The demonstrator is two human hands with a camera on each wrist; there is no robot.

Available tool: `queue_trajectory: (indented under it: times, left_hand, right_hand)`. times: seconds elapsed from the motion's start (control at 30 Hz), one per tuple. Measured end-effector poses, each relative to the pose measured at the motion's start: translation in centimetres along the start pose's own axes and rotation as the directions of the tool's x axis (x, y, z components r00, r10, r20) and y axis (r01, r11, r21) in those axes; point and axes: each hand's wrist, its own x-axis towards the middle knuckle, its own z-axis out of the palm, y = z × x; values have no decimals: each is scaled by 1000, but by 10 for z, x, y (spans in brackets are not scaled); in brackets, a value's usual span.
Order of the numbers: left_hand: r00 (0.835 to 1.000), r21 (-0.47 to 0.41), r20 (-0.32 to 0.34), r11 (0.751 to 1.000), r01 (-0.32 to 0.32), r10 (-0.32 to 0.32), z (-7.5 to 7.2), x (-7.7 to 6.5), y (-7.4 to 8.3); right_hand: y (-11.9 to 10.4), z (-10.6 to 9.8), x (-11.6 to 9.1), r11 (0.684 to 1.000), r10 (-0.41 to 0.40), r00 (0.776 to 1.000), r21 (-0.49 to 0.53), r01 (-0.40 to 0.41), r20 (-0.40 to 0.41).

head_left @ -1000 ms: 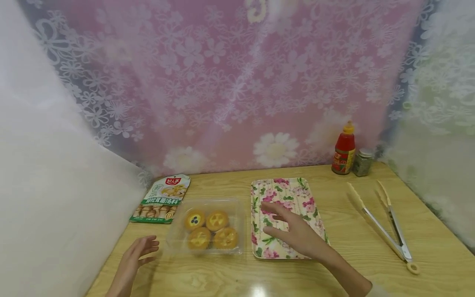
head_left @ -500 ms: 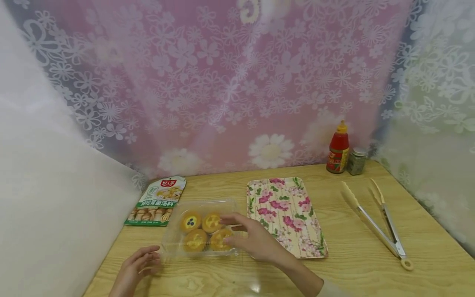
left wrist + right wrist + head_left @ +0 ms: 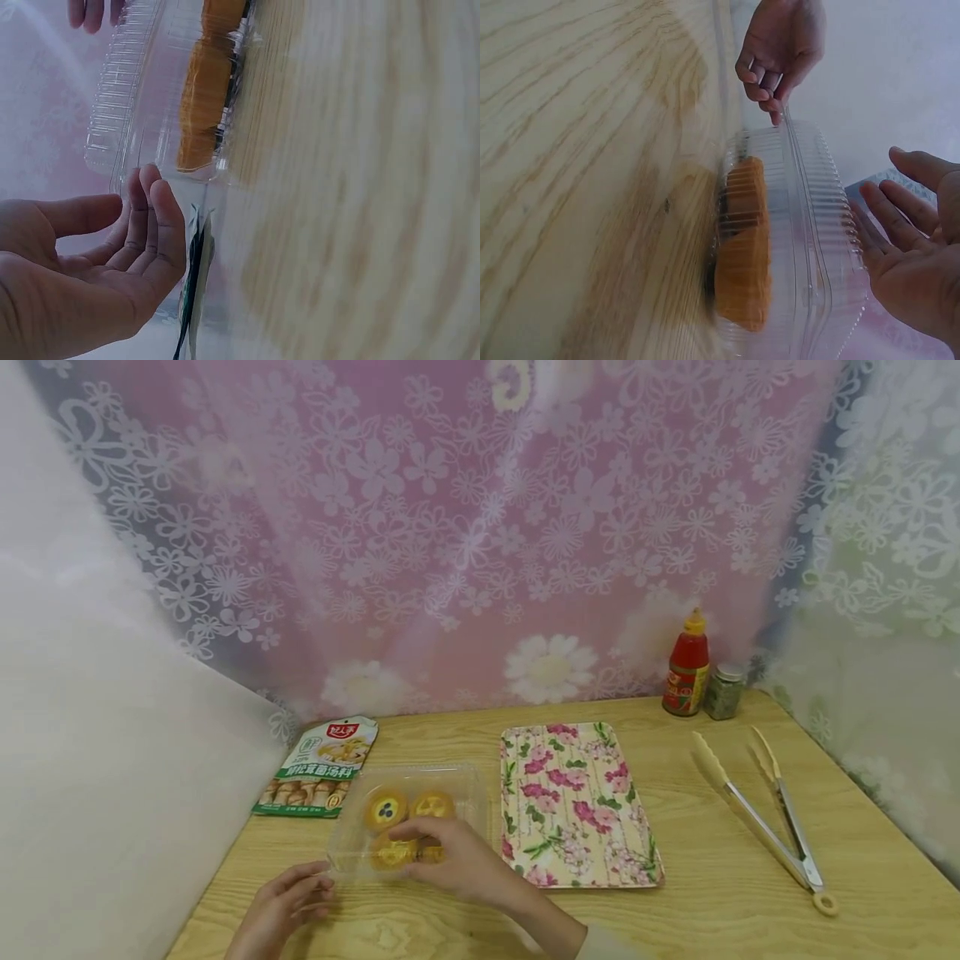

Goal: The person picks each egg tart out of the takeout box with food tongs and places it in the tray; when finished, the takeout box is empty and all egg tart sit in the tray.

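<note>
A clear plastic clamshell box (image 3: pixel 468 777) holds several egg tarts (image 3: pixel 386 810), seen through its lid. My left hand (image 3: pixel 281 906) is at the box's near left corner; in the right wrist view its thumb and fingertips (image 3: pixel 775 116) pinch the rim's end. My right hand (image 3: pixel 468 864) spreads over the box's near right part, hiding some tarts. In the right wrist view that hand (image 3: pixel 922 247) has extended, parted fingers beside the ridged lid. Seen by the left wrist camera, my left hand (image 3: pixel 112 255) has curved fingers, right at the box corner.
A mushroom soup seasoning packet (image 3: pixel 318 768) lies left of the box. A floral tray (image 3: pixel 577 810) lies to its right, then spread tongs (image 3: pixel 783 827). A red sauce bottle (image 3: pixel 686 668) and small spice jar (image 3: pixel 724 692) stand at the back right, by the curtain (image 3: pixel 450 527).
My right hand has moved left from over the floral tray to over the tart box. My left hand has come slightly right, up to the box corner.
</note>
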Motion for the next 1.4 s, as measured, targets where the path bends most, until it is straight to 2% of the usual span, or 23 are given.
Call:
queue_trajectory:
  times: [0.27,0.5,0.63,0.7,0.77,1.0,1.17,1.3,1.4]
  left_hand:
    - [1000,-14,20,1000,22,-22,3,3,2]
    - [999,-21,43,1000,22,-21,1,5,0]
    - [997,-41,81,999,24,-21,0,5,-1]
    - [995,-48,95,999,26,-21,0,4,-2]
    - [994,-50,108,998,26,-20,0,5,-2]
    - [991,-55,128,998,30,-23,1,5,-3]
    - [992,-44,124,999,30,-24,0,6,-3]
    - [993,-40,120,999,28,-23,-1,7,-3]
    - [995,-26,99,999,28,-25,-2,7,-4]
  right_hand:
    - [-2,16,12,992,-54,999,-115,54,0]
    - [-5,31,22,963,-125,991,-233,132,45]
    - [-7,40,28,921,-153,982,-343,183,115]
    - [-9,45,31,890,-161,975,-405,209,151]
    - [-10,50,32,875,-140,974,-438,206,178]
    - [-6,63,34,838,-70,983,-524,149,168]
    - [-2,69,36,799,-67,983,-582,154,169]
    - [-1,75,37,753,-118,981,-630,191,157]
    - [0,80,40,690,-182,969,-680,246,166]
